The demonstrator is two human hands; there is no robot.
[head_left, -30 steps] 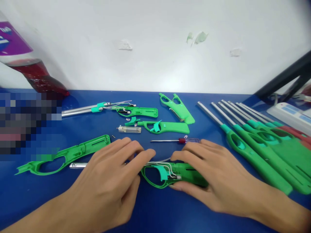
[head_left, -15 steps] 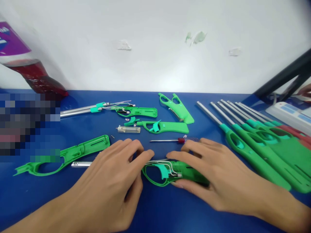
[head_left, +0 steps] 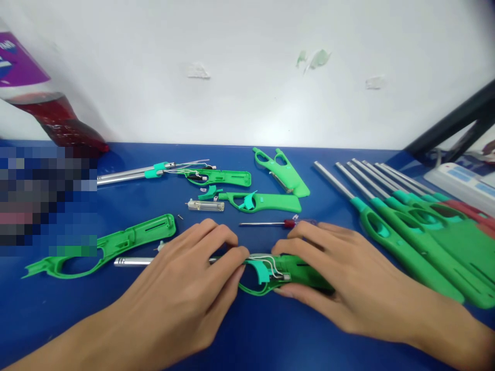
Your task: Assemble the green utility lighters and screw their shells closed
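An opened green gas lighter (head_left: pixel 284 265) lies in front of me, with white wires and a teal trigger (head_left: pixel 260 271) showing inside its half-shell. My right hand (head_left: pixel 344 278) grips the handle end between thumb and fingers. At the trigger-loop end, my left hand (head_left: pixel 193 293) has thumb and index finger closed on the lighter's front part. The lighter's metal tube (head_left: pixel 133 262) sticks out beyond my left hand, its middle hidden. Left of that hand rests a loose green half-shell (head_left: pixel 133 237), inner side up. A small screw (head_left: pixel 180 217) sits near its end.
Behind my hands lie a screwdriver (head_left: pixel 266 224), a clear fuel tank (head_left: pixel 205 206), green shells (head_left: pixel 270 202) and metal tubes (head_left: pixel 131 175) with wires. Several whole lighters (head_left: pixel 402 237) line the right side. A power strip (head_left: pixel 467 180) and a drink bottle (head_left: pixel 58 113) stand farther out.
My left hand's thumb and index finger have moved right along the lighter and closed in on it near the trigger. My right hand keeps its hold on the handle.
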